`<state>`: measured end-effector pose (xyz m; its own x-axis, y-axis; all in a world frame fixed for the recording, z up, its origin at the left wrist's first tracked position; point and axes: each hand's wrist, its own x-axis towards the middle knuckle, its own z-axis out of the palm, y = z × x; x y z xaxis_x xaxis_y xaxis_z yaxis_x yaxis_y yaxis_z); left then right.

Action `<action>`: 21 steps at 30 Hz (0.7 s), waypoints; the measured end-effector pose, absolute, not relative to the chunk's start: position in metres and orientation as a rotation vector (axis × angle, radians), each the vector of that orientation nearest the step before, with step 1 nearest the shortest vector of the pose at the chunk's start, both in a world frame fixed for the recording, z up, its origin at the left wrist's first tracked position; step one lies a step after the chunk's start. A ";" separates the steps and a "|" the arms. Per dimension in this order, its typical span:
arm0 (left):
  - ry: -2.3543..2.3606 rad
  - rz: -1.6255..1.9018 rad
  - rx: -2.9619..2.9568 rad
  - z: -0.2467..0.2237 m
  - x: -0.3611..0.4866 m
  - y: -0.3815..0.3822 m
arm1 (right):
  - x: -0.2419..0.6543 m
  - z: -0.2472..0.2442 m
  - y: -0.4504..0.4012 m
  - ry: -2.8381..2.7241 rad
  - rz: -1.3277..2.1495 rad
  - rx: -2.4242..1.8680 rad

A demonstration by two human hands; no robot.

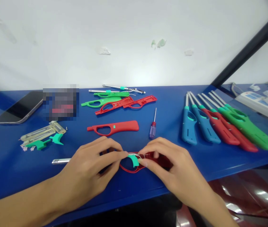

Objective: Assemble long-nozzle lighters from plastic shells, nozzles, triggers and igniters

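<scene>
Two bare hands meet over the open red casing (130, 171), down near the front edge of the blue table (115, 189)! Left hand (88, 173) comes in with its fingertips drawn together at the casing's upper rim, just by the green trigger (135, 160); whether they pinch anything, you cannot tell. Over to the right hand (171, 167): thumb tip at the trigger's edge, forefinger up by the thin white wires (139, 155), a small gap between the two, and how firm that hold is cannot be told. Out past the left hand pokes a metal tube (61, 161), partly hidden by it.

Just beyond, a red casing half (125, 126) lies flat, and right of it a screwdriver (152, 129), tip pointing away. Farther back, a cluster of red and green casing parts (103, 102) beside slim metal rods (112, 87). Wide left now: a phone (21, 107), a blurred-out item (61, 104), clear plastic pieces (39, 132) and loose green triggers (40, 144). And on the right, blue, red and green lighters (209, 126) fan out, nozzles away!
</scene>
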<state>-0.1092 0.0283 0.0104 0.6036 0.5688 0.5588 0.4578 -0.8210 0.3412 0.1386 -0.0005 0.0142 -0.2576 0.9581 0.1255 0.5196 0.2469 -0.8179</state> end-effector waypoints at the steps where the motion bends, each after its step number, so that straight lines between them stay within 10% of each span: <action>1: 0.853 1.020 2.663 0.010 -0.109 0.029 | 0.138 0.014 0.000 -1.880 0.879 -1.346; 21: 0.907 0.977 2.669 0.013 -0.107 0.027 | 0.138 0.011 -0.001 -1.863 0.849 -1.313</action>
<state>-0.1068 0.0274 0.0130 0.6034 0.5920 0.5343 0.4887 -0.8039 0.3388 0.1380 -0.0007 0.0113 -0.2461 0.9546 0.1677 0.4997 0.2732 -0.8220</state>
